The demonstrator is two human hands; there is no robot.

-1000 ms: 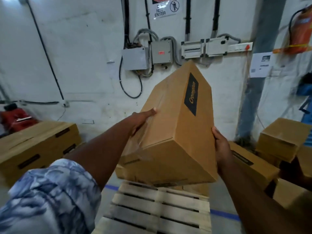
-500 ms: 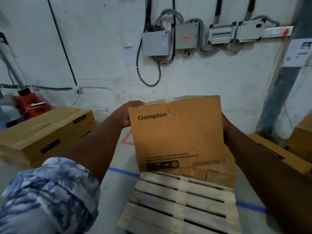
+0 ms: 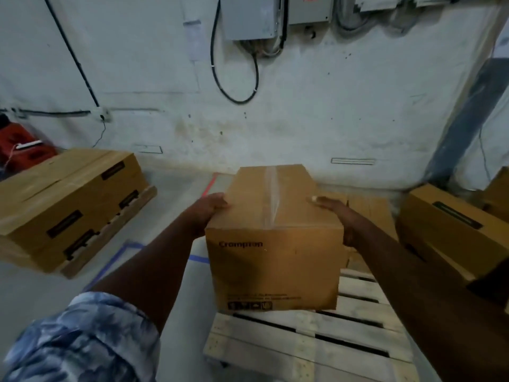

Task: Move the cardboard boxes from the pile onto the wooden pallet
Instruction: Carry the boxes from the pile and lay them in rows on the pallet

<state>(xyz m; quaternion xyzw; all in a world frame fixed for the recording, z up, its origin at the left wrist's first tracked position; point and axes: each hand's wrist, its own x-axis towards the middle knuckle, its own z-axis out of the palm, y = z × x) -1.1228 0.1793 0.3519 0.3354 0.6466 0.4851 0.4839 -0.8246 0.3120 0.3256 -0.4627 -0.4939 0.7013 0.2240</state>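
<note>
Cardboard box [image 3: 275,257], taped shut, gripped between both hands [image 3: 208,212] [image 3: 340,216] over wooden pallet [image 3: 303,346].

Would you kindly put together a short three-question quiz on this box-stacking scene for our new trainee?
1. True or false: both the left hand and the right hand hold the cardboard box.
2. What lies under the box? A) wooden pallet B) a trolley C) a metal shelf
3. Fill in: the clear tape strip runs across the box's ___ face.
Key: 1 true; 2 A; 3 top.
</note>
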